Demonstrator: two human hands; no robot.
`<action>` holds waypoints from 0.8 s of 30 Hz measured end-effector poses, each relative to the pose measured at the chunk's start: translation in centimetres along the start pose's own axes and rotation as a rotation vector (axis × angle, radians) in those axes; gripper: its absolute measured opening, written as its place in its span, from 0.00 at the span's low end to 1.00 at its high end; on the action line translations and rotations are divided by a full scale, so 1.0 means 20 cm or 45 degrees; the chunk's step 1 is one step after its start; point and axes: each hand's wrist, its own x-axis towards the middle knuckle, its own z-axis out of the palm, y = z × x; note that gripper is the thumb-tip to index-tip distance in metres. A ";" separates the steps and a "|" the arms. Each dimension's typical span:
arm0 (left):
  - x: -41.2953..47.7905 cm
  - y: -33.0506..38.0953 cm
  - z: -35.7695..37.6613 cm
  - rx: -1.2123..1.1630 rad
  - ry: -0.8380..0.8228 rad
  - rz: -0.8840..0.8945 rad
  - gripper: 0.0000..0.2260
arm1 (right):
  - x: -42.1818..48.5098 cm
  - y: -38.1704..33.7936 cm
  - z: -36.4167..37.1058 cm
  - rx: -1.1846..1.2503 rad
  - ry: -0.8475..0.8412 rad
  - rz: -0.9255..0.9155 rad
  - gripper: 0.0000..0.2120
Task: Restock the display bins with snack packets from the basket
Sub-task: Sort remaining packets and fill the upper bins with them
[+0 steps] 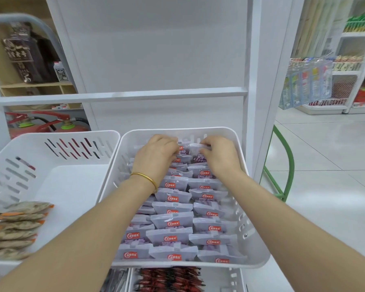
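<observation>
A white slotted display bin point(249, 209) in front of me holds several rows of pale purple snack packets point(173, 223) with red logos, standing in overlapping rows. Both hands are at the bin's far end. My left hand point(155, 153), with a gold bangle on the wrist, curls its fingers over the top of the rearmost packets. My right hand point(218, 155) pinches the clear top edge of a purple packet point(195, 153) at the back. No basket is in view.
To the left stands another white bin point(57, 148) with tan and orange packets point(15, 226) at its near end. Below are bins with red-black packets point(171, 279). A white shelf upright point(259, 81) rises at the right, with a green rail point(287, 165) and an open aisle floor beyond.
</observation>
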 end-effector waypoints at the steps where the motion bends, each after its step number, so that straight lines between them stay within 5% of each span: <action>1: 0.00 0.00 0.00 -0.034 0.003 -0.025 0.08 | 0.00 0.00 0.01 0.034 -0.002 0.025 0.07; 11: 0.01 -0.01 -0.07 -0.096 -0.069 -0.126 0.02 | -0.05 0.01 0.05 0.432 0.004 0.228 0.10; 19: -0.02 -0.01 -0.03 0.087 -0.170 -0.102 0.02 | -0.04 0.03 0.05 0.392 0.082 0.285 0.12; 24: -0.02 0.00 -0.02 0.141 -0.220 -0.138 0.06 | -0.04 0.04 0.08 0.233 -0.102 0.142 0.13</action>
